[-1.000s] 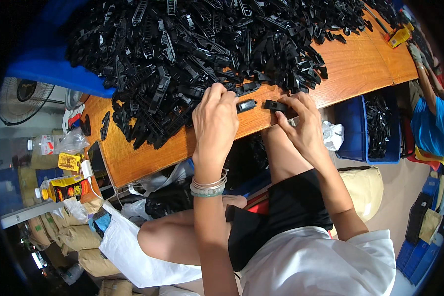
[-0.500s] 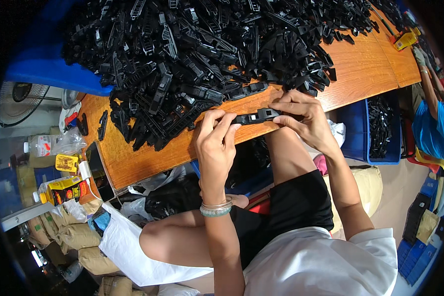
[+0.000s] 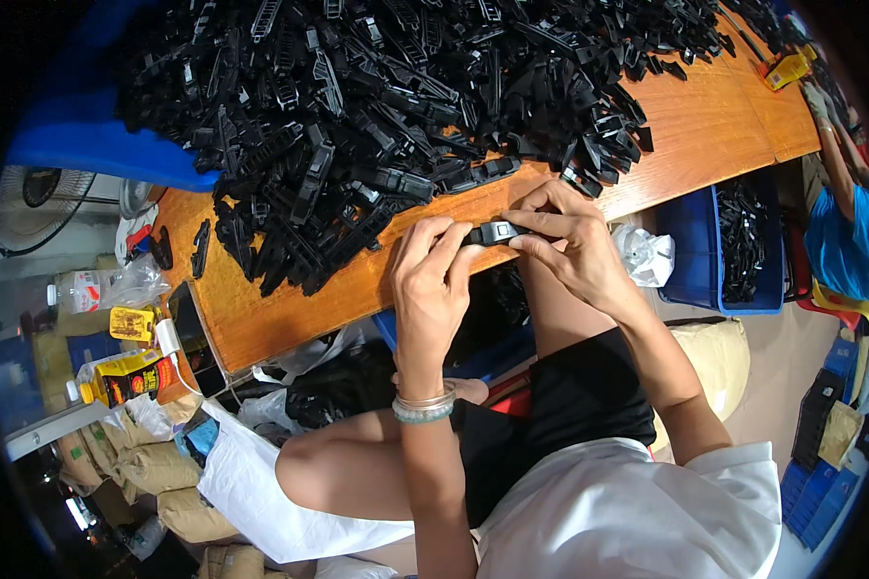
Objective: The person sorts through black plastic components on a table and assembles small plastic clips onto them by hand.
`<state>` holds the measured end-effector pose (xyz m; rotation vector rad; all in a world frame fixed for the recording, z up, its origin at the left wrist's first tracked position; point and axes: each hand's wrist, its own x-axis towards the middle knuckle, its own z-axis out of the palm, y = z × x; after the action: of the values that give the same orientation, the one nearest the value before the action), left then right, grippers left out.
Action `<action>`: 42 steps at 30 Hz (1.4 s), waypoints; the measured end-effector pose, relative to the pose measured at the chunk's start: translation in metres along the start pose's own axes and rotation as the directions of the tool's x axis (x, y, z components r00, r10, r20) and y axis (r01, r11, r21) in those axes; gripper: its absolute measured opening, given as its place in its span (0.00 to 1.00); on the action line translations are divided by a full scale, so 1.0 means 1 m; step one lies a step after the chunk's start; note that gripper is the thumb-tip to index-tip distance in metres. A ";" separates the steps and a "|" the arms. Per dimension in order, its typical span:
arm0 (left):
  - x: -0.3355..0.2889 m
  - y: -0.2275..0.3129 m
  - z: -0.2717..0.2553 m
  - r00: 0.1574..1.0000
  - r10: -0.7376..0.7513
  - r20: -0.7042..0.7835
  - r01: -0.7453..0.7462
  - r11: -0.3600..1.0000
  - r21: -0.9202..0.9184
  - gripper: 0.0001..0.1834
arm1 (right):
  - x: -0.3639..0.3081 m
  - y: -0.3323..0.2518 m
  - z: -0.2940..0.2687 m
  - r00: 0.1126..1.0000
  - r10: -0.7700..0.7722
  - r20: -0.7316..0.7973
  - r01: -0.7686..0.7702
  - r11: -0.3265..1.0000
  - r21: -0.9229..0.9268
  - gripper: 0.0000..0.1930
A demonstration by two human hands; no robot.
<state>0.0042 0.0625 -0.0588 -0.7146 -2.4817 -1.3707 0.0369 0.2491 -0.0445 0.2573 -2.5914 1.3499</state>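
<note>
Just above the table's near edge, a small black plastic part (image 3: 493,233) is stretched between my two hands. My left hand (image 3: 431,280) pinches its left end with thumb and fingers. The other end sits in the grip of my right hand (image 3: 572,239), which partly covers it. A pale glint shows on the middle of the part. Right beyond my hands lies a large heap of similar black plastic parts (image 3: 357,125) on the wooden table (image 3: 686,125). Some single parts at the heap's edge lie close to my fingers.
A blue bin (image 3: 690,253) with black parts stands below the table at right. Another blue container (image 3: 77,145) adjoins the heap at far left. Bottles and a yellow container (image 3: 131,322) are at left. A co-worker in a blue shirt (image 3: 848,241) is at far right.
My right hand has moved left, closer to my left hand. The part between them shows less of its length and has turned a little, so its middle glints more.
</note>
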 end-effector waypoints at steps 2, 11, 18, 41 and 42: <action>-0.004 0.004 -0.010 1.000 -0.026 -0.003 0.025 0.997 -0.075 0.12 | -0.011 0.001 -0.001 1.000 -0.004 0.019 0.003 0.999 0.044 0.15; 0.006 -0.008 -0.049 0.987 -0.070 -0.143 0.137 0.834 0.535 0.17 | -0.018 0.017 -0.014 0.941 -0.067 -0.331 0.027 0.992 -0.126 0.14; -0.008 -0.003 -0.023 0.929 0.197 -0.314 0.014 0.828 0.560 0.16 | -0.009 0.030 -0.011 0.865 -0.266 -0.427 -0.010 0.840 -0.543 0.13; -0.010 0.013 -0.004 0.992 -0.124 0.028 0.125 0.991 -0.047 0.13 | -0.009 0.013 -0.021 0.994 0.048 0.103 -0.068 0.977 0.204 0.18; -0.009 0.014 -0.004 0.992 -0.119 0.034 0.120 0.991 -0.053 0.13 | -0.009 0.014 -0.020 0.993 0.051 0.106 -0.072 0.976 0.203 0.18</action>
<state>0.0189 0.0621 -0.0501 -0.6110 -2.5568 -1.4858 0.0444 0.2741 -0.0463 0.2861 -2.5580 1.6733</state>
